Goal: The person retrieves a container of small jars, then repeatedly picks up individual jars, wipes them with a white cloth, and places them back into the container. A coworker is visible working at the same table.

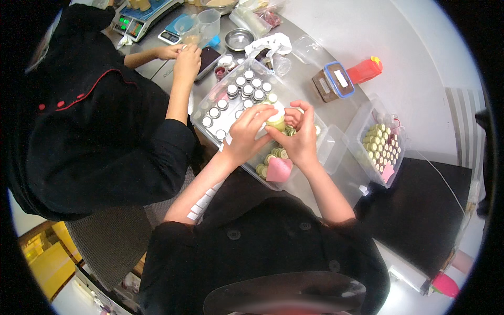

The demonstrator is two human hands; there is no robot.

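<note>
My left hand [245, 136] and my right hand [301, 139] hold a small jar [276, 123] between them, with a white lid and yellow-green contents. The left fingers lie by its lid, and the right thumb presses near its base. Under my hands is a clear plastic bin [202, 104]. White-lidded jars [247, 89] fill its far part, and yellow-green jars [271, 159] lie in the near part beside a pink paper note [279, 170]. White label strips [202, 202] are stuck along my left forearm; a few more are at the wrist.
A co-worker's hands [185, 57] work at the left, near a dark tray [208, 61]. A second bin [356, 136] of jars stands right. Behind are a metal bowl [239, 39], a blue-rimmed container [334, 82], a red bottle [364, 71] and a scale [141, 21].
</note>
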